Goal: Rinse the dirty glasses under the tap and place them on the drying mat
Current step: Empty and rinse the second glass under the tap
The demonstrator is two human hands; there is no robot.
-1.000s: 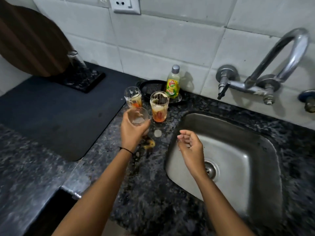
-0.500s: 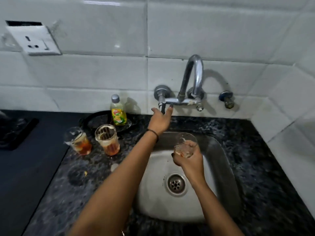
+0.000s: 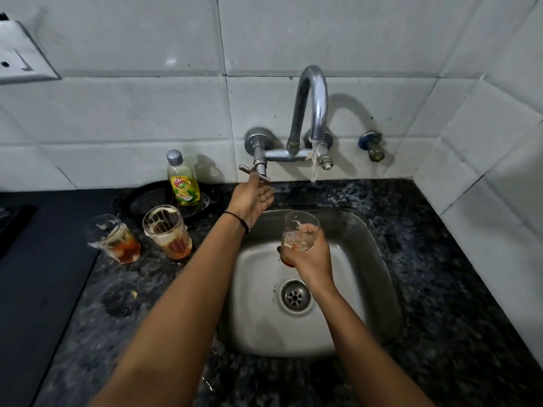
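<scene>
My right hand [image 3: 311,259] grips a dirty clear glass [image 3: 301,230] over the steel sink [image 3: 367,274], below and slightly left of the spout. Water runs from the chrome tap [image 3: 313,107] in a thin stream. My left hand [image 3: 252,198] rests palm up just under the tap's left lever handle [image 3: 254,173], fingers apart, touching it. Two more dirty glasses [image 3: 113,242] [image 3: 167,230] with orange-red residue stand on the dark granite counter left of the sink. The dark drying mat [image 3: 35,274] lies at the left edge.
A yellow dish-soap bottle [image 3: 180,180] stands on a black round tray [image 3: 147,201] behind the glasses. A wet ring [image 3: 120,301] marks the counter. A second valve [image 3: 373,145] sticks out of the tiled wall at right. A wall socket [image 3: 20,54] is upper left.
The glass passed from my left hand to my right and moved over the sink. My left hand reached the tap lever, which has turned, and water now flows.
</scene>
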